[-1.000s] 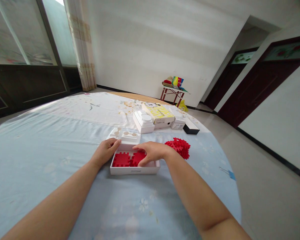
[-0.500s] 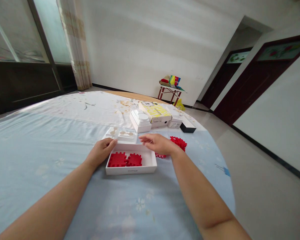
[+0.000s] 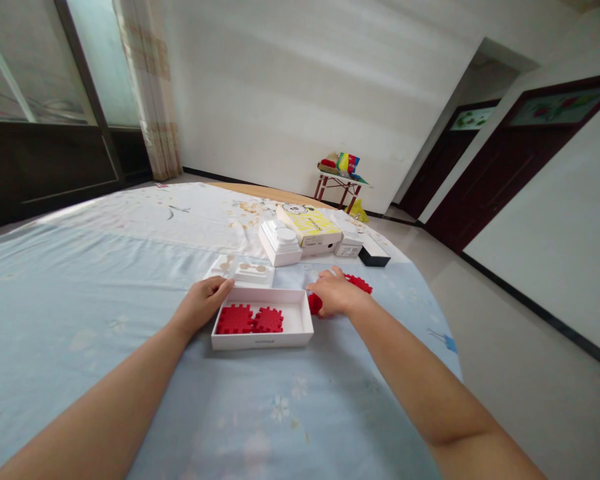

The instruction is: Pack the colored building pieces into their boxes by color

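A shallow white box (image 3: 263,341) lies open on the table, with two red notched interlocking blocks (image 3: 235,319) side by side in its left and middle part. My left hand (image 3: 205,297) grips the box's back left corner, thumb over the rim. Just right of the box, my right hand (image 3: 334,292) is closed over a red interlocking piece (image 3: 315,304), its fingers bent down around it. That piece is partly hidden by the hand. More red interlocking pieces (image 3: 359,283) lie behind my right wrist, also partly covered.
Behind the box lie white molded trays (image 3: 254,272). Farther back stand a white box with stacked inserts (image 3: 280,243), a yellow and white carton (image 3: 311,227), a small white box (image 3: 349,244) and a black-sided box (image 3: 374,252). A flowered cloth (image 3: 105,373) covers the round table.
My right hand has moved from above the box's back right edge rightward and down onto the red pieces beside it. My left hand stays at the box corner.
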A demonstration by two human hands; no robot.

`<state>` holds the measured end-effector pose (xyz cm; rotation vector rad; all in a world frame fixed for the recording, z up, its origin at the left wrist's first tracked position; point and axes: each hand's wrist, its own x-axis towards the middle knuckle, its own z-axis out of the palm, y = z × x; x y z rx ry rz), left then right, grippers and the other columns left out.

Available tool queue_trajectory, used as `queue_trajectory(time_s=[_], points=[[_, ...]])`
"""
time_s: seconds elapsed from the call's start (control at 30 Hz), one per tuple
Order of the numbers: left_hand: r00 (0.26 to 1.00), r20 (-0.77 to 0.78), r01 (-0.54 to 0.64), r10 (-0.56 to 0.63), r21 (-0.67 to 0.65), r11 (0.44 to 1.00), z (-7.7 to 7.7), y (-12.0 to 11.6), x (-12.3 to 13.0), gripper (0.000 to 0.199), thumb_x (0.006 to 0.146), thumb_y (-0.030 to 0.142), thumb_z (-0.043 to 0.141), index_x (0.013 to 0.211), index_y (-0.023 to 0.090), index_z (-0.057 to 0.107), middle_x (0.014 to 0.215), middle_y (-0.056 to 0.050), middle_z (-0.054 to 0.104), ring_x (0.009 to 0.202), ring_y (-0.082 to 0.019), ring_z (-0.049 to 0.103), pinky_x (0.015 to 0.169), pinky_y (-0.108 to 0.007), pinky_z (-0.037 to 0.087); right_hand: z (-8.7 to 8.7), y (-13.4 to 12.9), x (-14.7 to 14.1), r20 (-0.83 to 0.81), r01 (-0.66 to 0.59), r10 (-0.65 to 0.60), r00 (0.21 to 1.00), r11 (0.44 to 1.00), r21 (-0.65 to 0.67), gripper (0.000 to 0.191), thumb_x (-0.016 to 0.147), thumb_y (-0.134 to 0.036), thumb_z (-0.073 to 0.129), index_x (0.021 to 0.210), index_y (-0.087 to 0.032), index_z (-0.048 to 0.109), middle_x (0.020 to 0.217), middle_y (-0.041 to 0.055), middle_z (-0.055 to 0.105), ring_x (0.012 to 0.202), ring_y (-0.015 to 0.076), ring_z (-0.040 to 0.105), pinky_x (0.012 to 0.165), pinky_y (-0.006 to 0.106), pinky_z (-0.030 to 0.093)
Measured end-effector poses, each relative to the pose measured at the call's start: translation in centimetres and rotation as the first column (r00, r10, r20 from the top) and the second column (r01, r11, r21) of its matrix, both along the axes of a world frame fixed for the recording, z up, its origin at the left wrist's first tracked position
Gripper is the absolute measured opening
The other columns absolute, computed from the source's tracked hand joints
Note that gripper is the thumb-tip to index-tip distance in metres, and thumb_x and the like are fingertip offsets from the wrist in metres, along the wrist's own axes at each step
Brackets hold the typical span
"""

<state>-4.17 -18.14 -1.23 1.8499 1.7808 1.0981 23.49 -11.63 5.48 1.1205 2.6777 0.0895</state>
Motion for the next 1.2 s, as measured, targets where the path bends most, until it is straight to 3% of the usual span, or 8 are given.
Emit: queue_trajectory(time_s=[0.2, 0.4, 0.57, 0.77, 0.93, 1.07, 1.2], points=[[1.000, -0.017, -0.004, 0.005, 0.013, 1.000, 0.1, -0.1, 0.0, 0.038, 0.079, 0.048, 0.035, 0.055, 0.019, 0.044, 0.054, 0.003, 0.050, 0.058, -0.013, 0.045, 0.056, -0.021, 0.033, -0.3, 0.2, 0.0, 0.094, 0.010, -0.010, 0.996, 1.000, 0.009, 0.033, 0.057, -0.016, 0.063, 0.089, -0.022, 0.065, 0.087, 0.0101, 0.064, 0.099, 0.0292, 0.051, 0.098, 0.049, 0.019], [1.000, -0.030, -0.002, 0.003, 0.018, 1.000, 0.1, -0.1, 0.0, 0.038, 0.079, 0.047, 0.035, 0.054, 0.019, 0.042, 0.054, 0.003, 0.047, 0.058, -0.013, 0.046, 0.056, -0.022, 0.033, -1.2, 0.2, 0.3, 0.109, -0.017, 0.010, 0.994, 0.998, 0.061, 0.044, 0.061, -0.018, 0.061, 0.106, -0.022, 0.059, 0.100, 0.0120, 0.061, 0.103, 0.0299, 0.047, 0.098, 0.052, 0.015], [0.999, -0.038, -0.009, 0.009, 0.003, 1.000, -0.1, 0.0, -0.1, 0.039, 0.080, 0.048, 0.034, 0.056, 0.019, 0.044, 0.055, 0.003, 0.049, 0.059, -0.014, 0.047, 0.057, -0.022, 0.034, -1.4, 0.3, 0.4, 0.068, -0.018, 0.016, 0.998, 0.999, 0.029, 0.054, 0.058, -0.017, 0.062, 0.112, -0.021, 0.055, 0.100, 0.0127, 0.060, 0.107, 0.0316, 0.043, 0.099, 0.054, 0.010], [0.998, -0.059, 0.002, -0.001, 0.015, 1.000, 0.0, 0.0, -0.1, 0.040, 0.080, 0.048, 0.033, 0.056, 0.019, 0.045, 0.057, 0.002, 0.051, 0.060, -0.014, 0.047, 0.058, -0.022, 0.034, -0.8, 0.9, 1.0, -0.084, -0.006, 0.002, 0.996, 0.999, -0.047, 0.069, 0.057, -0.026, 0.065, 0.123, -0.025, 0.046, 0.108, 0.0090, 0.057, 0.112, 0.0290, 0.041, 0.101, 0.049, 0.012], [0.999, -0.035, -0.004, 0.004, 0.014, 1.000, -0.1, 0.0, -0.1, 0.038, 0.080, 0.046, 0.035, 0.056, 0.018, 0.045, 0.056, 0.003, 0.049, 0.059, -0.013, 0.046, 0.057, -0.021, 0.033, 0.6, 1.8, 2.1, -0.274, 0.025, -0.069, 0.959, 0.987, -0.160, 0.072, 0.062, -0.035, 0.064, 0.129, -0.024, 0.040, 0.112, 0.0069, 0.056, 0.112, 0.0257, 0.043, 0.099, 0.042, 0.024], [1.000, -0.023, 0.005, -0.004, 0.012, 1.000, -0.2, 0.2, -0.2, 0.039, 0.081, 0.046, 0.036, 0.056, 0.018, 0.045, 0.056, 0.003, 0.048, 0.059, -0.013, 0.047, 0.057, -0.021, 0.033, 1.7, 1.7, 2.5, -0.478, 0.039, -0.171, 0.862, 0.961, -0.272, 0.075, 0.065, -0.031, 0.063, 0.132, -0.022, 0.032, 0.112, 0.0059, 0.056, 0.106, 0.0206, 0.050, 0.094, 0.035, 0.032], [1.000, -0.019, -0.001, 0.002, 0.019, 1.000, -0.3, 0.2, -0.1, 0.038, 0.081, 0.045, 0.036, 0.056, 0.018, 0.046, 0.055, 0.003, 0.048, 0.059, -0.013, 0.046, 0.056, -0.021, 0.032, 2.7, -0.1, 0.7, -0.684, -0.075, -0.154, 0.713, 0.953, -0.293, 0.075, 0.067, -0.027, 0.063, 0.132, -0.020, 0.027, 0.116, 0.0082, 0.053, 0.105, 0.0164, 0.052, 0.091, 0.031, 0.037]])
